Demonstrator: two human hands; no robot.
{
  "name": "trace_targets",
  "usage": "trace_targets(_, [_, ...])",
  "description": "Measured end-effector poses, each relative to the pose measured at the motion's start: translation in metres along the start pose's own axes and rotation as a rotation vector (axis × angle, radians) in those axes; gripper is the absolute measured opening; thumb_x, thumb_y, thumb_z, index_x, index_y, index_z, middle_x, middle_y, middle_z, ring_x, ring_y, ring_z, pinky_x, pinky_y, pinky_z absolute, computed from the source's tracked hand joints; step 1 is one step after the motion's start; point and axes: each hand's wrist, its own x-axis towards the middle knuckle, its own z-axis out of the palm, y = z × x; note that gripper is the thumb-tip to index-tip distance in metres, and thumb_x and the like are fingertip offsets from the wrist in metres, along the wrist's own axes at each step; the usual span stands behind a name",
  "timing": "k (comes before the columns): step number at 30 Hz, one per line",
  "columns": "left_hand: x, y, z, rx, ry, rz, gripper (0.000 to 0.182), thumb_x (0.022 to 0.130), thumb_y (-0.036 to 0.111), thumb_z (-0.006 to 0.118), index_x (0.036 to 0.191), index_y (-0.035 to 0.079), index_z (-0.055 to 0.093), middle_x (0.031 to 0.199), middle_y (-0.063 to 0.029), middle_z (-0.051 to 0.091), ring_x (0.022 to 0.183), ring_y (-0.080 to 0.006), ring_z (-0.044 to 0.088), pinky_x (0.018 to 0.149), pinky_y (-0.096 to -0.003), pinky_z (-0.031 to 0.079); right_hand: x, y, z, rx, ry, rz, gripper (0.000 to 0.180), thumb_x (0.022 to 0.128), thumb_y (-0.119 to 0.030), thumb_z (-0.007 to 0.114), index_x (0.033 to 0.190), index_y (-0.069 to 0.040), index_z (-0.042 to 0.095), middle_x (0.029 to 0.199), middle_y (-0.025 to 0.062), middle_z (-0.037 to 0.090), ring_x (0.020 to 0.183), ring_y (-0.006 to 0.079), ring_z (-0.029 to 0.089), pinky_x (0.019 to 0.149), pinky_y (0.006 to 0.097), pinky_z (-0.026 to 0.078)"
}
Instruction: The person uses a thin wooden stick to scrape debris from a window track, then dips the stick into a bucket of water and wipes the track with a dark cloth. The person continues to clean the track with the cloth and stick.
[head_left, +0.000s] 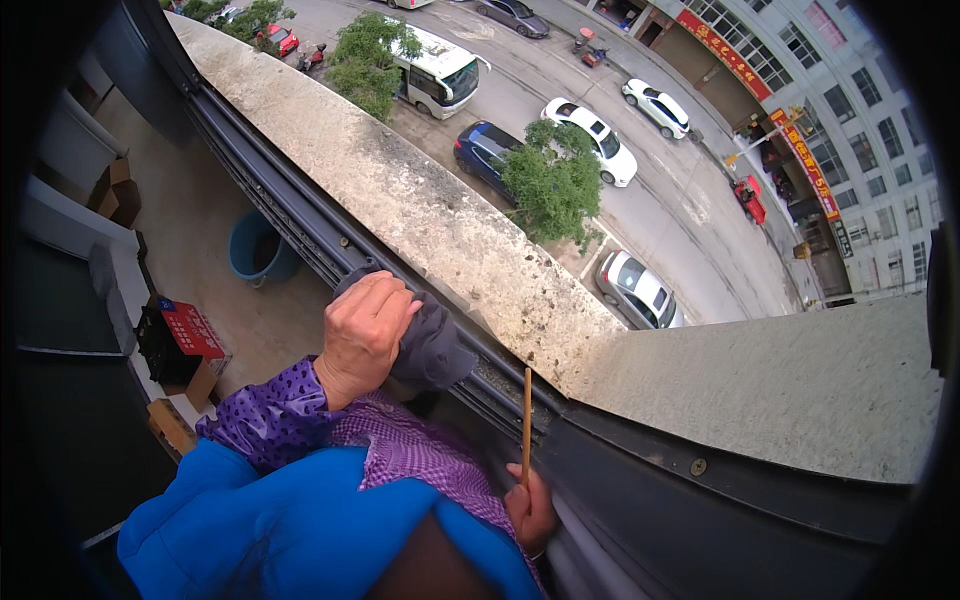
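Note:
A bunched dark grey cloth lies over the dark metal window track, and my left hand grips it from above. Lower right, my right hand holds a thin wooden stick upright, its free end over the corner of the frame. Dirt shows in the track grooves between the cloth and the stick. The cloth hides the part of the track beneath it.
Outside the frame runs a rough concrete ledge, with a street, parked cars and trees far below. Indoors, a blue bucket stands on the floor; a red carton and open cardboard boxes lie along the left. A screw head sits in the frame.

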Motion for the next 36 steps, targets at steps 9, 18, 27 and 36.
trace_targets(9, [-0.011,0.076,0.027,-0.272,-0.065,0.275,0.026,0.079,0.010,0.074,0.098,-0.007,0.068,0.095,-0.0146,0.066,0.096,-0.0325,0.068,0.087,-0.0385,0.057,0.000,-0.008,0.010,-0.044,0.019,0.009,0.026,0.107,-0.009,0.054,0.126,0.004,0.066,0.105,0.0107,0.071,0.082,0.0148,0.064,0.077,0.0275,0.052])
trace_targets(18, [-0.012,0.036,-0.009,-0.343,-0.370,0.301,0.066,0.068,0.024,0.083,0.122,-0.008,0.062,0.120,-0.0188,0.063,0.113,-0.0359,0.064,0.105,-0.0467,0.051,-0.014,0.004,0.008,-0.021,0.204,-0.131,0.029,0.108,-0.012,0.052,0.122,0.010,0.064,0.103,0.0127,0.072,0.060,0.0072,0.054,0.055,0.0233,0.043])
trace_targets(27, [-0.012,0.083,0.031,-0.463,-0.258,0.389,0.050,0.075,0.010,0.073,0.118,-0.013,0.066,0.111,-0.0218,0.068,0.106,-0.0366,0.069,0.097,-0.0458,0.057,-0.036,0.005,-0.010,-0.122,0.167,-0.048,0.034,0.109,-0.023,0.054,0.116,0.006,0.068,0.100,0.0096,0.072,0.064,0.0079,0.056,0.059,0.0245,0.045])
trace_targets(36, [-0.020,0.100,0.047,-0.703,-0.212,0.242,0.034,0.081,0.004,0.065,0.113,-0.007,0.064,0.098,-0.0172,0.065,0.096,-0.0332,0.068,0.089,-0.0425,0.055,-0.051,-0.013,0.007,-0.149,0.294,-0.094,0.028,0.107,-0.020,0.060,0.111,0.006,0.070,0.090,0.0105,0.076,0.060,0.0137,0.064,0.058,0.0257,0.051])
